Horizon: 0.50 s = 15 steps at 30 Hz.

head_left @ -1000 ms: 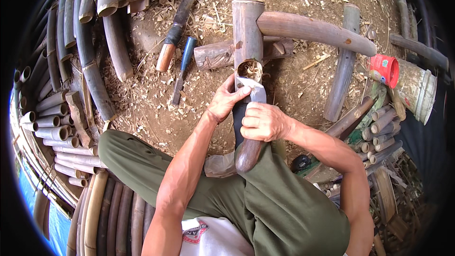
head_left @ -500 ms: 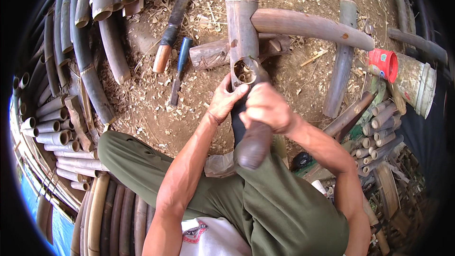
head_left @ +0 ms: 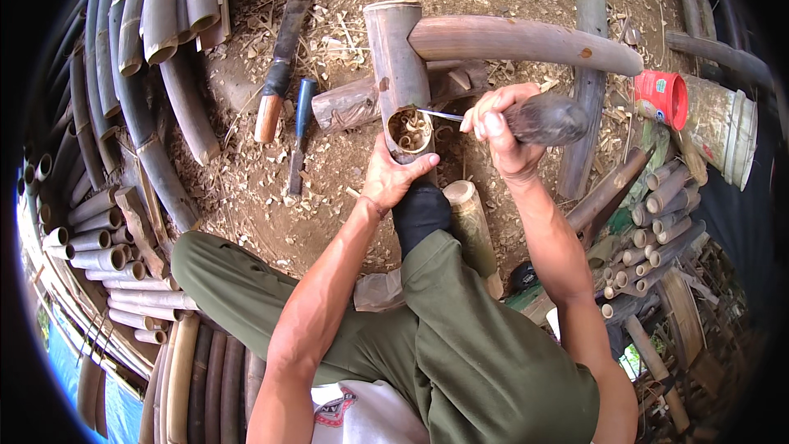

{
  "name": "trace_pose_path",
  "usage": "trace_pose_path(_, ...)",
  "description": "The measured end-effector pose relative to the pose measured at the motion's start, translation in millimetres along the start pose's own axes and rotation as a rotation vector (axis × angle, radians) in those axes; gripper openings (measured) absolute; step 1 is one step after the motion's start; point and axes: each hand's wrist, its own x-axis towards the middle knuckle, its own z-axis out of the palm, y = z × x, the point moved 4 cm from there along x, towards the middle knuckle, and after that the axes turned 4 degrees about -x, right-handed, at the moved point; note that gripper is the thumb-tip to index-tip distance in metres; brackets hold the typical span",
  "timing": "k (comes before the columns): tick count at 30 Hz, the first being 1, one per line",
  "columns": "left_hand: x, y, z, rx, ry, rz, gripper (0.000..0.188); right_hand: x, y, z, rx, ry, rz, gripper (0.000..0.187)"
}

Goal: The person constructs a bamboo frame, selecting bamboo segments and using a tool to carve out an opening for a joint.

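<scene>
My left hand [head_left: 396, 178] grips the near end of a thick bamboo post [head_left: 396, 57], thumb below an oval hole [head_left: 410, 129] filled with curled shavings. A second bamboo length [head_left: 526, 39] is joined to the post and runs off to the right. To the right of the hole, my right hand [head_left: 505, 133] is closed on a knife with a thick dark handle [head_left: 552, 120]. Its narrow blade [head_left: 442, 116] points left, and the tip meets the hole's upper right rim. My foot in a dark sock [head_left: 421, 212] is just below the post's near end.
A short log [head_left: 349, 103] lies beneath the post. Left of it are a blue-handled chisel [head_left: 302, 127] and a machete [head_left: 288, 41]. A red tub [head_left: 662, 99] and a dirty bucket [head_left: 723, 133] stand right. Cut bamboo [head_left: 99, 259] is stacked on both sides.
My right hand with the knife has swung up and right from over the post's near end. The hole and blade now show. The left hand keeps its grip.
</scene>
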Motion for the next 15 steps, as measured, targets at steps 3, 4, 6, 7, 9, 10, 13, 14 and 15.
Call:
trace_pose_path(3,1,1,-1,0.033,-0.013,0.005,0.085,0,-2,0,-0.190,-0.160,-0.117,0.021)
trace_pose_path(4,1,2,-1,0.044,-0.016,0.004,0.085,-2,2,-1,-0.127,-0.143,-0.123,0.023)
trace_pose_path(6,0,6,1,0.044,-0.014,-0.010,0.085,-4,4,-1,-0.023,-0.108,-0.097,0.024)
trace_pose_path(7,0,8,1,0.044,-0.013,-0.017,0.085,-4,3,-1,0.020,-0.090,-0.069,0.023)
trace_pose_path(9,1,5,0,0.030,-0.025,-0.036,0.085,-2,5,-2,0.064,-0.033,-0.080,0.020)
trace_pose_path(10,1,3,-1,0.023,-0.031,-0.046,0.085,-3,7,-5,0.110,-0.003,-0.040,0.019)
trace_pose_path(13,3,3,-2,0.051,-0.038,-0.031,0.085,-4,9,-10,0.201,0.121,0.081,0.017)
trace_pose_path(14,3,3,-2,0.053,-0.042,-0.023,0.082,-4,10,-12,0.215,0.145,0.103,0.016)
trace_pose_path(15,2,3,-1,0.056,-0.047,-0.016,0.079,-5,13,-16,0.229,0.169,0.125,0.015)
